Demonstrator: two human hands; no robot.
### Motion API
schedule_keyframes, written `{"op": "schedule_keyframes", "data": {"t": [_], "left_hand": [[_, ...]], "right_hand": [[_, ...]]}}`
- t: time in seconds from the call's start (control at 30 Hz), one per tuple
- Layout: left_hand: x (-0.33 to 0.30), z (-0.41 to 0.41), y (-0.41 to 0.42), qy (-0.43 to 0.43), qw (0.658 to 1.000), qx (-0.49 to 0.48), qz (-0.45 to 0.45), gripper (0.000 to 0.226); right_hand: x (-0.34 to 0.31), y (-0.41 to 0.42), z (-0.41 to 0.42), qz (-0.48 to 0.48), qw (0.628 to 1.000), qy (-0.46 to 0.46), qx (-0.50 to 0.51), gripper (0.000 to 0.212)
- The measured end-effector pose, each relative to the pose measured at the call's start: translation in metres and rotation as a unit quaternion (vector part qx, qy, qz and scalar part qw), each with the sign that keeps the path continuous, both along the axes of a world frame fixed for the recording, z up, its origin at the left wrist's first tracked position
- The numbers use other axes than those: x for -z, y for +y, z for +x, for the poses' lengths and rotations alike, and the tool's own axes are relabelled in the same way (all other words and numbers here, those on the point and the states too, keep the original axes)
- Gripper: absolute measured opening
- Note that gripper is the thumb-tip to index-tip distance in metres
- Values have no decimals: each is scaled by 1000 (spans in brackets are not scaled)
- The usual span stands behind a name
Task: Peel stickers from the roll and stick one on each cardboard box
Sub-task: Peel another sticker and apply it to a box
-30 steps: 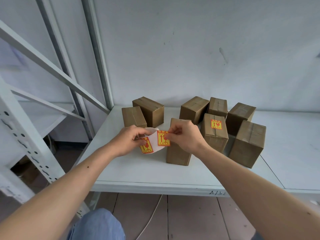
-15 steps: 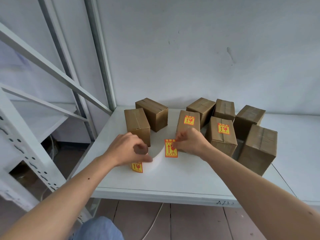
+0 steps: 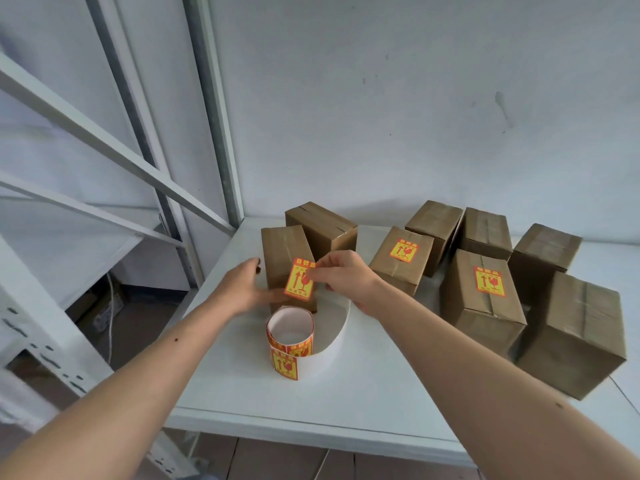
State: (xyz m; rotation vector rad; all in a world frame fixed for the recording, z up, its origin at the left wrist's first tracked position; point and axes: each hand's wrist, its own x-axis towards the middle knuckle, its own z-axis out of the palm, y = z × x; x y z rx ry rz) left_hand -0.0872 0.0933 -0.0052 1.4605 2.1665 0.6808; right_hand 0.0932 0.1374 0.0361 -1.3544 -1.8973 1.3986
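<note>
Cardboard boxes, eight in all, stand on the white shelf (image 3: 363, 407), taped shut. Largest in view is the near right box (image 3: 575, 341), unlabelled. Left of it, the labelled box (image 3: 481, 299) carries a yellow-and-red sticker on its top face. A second labelled box (image 3: 401, 259) stands further back toward the centre. Four plain boxes sit along the rear and right. The front left box (image 3: 285, 261) stands upright beside the shelf's left edge, just behind the roll.

Sticker roll (image 3: 290, 336) stands on its edge on the shelf, in front of the front left box, with a white backing strip (image 3: 337, 336) curling out to its right.

Left hand (image 3: 242, 289) rests against the lower left side of the front left box, fingers spread and holding nothing. Right hand (image 3: 341, 275) pinches the loose sticker (image 3: 299, 278) by its upper right corner between thumb and forefinger, holding it against the near face of that box.
</note>
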Motion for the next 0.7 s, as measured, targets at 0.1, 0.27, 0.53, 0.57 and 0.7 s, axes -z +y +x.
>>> {"op": "schedule_keyframes", "data": {"t": [0.1, 0.27, 0.53, 0.57, 0.7], "left_hand": [[-2, 3, -1, -6, 998, 45, 49, 64], [-24, 11, -9, -18, 992, 59, 114, 52], [-76, 42, -39, 24, 980, 76, 184, 48], [-80, 48, -44, 30, 979, 80, 183, 47], [-93, 80, -64, 59, 980, 93, 165, 49]], "right_hand": [[-1, 1, -1, -16, 1000, 19, 11, 9], [-14, -2, 8, 4, 999, 40, 21, 10], [-61, -34, 41, 59, 993, 100, 24, 11], [-67, -42, 49, 63, 993, 98, 24, 11], [-86, -70, 89, 65, 994, 84, 34, 14]]}}
